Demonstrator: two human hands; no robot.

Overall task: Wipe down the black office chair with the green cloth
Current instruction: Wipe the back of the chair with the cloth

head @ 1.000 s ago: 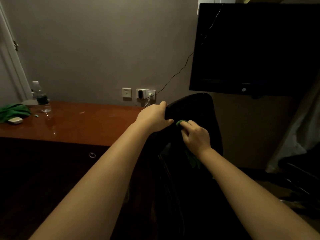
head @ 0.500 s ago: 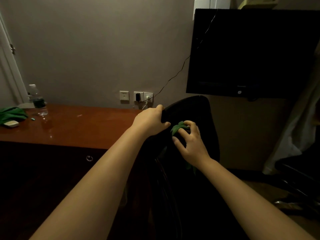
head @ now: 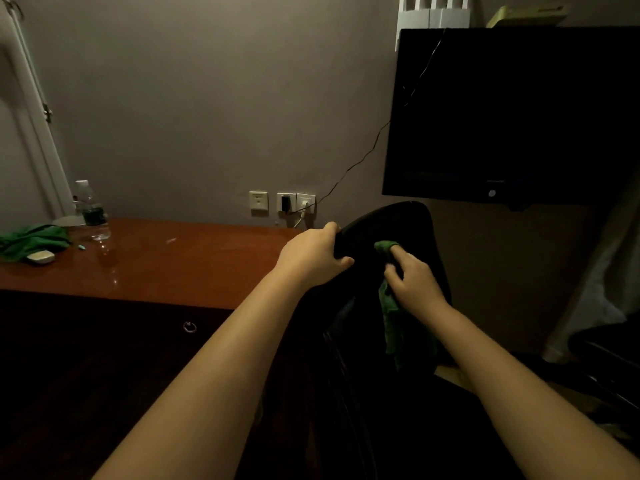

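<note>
Head | left hand [head: 313, 256] grips chair [head: 420, 223] back | right hand [head: 414, 277] clutches green cloth [head: 391, 299]

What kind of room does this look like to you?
Probably a hotel room or a small bedroom study, though I can't be sure: a polished wooden desk stands against the wall, a flat-screen television hangs on the wall, and a black office chair sits by the desk.
</note>
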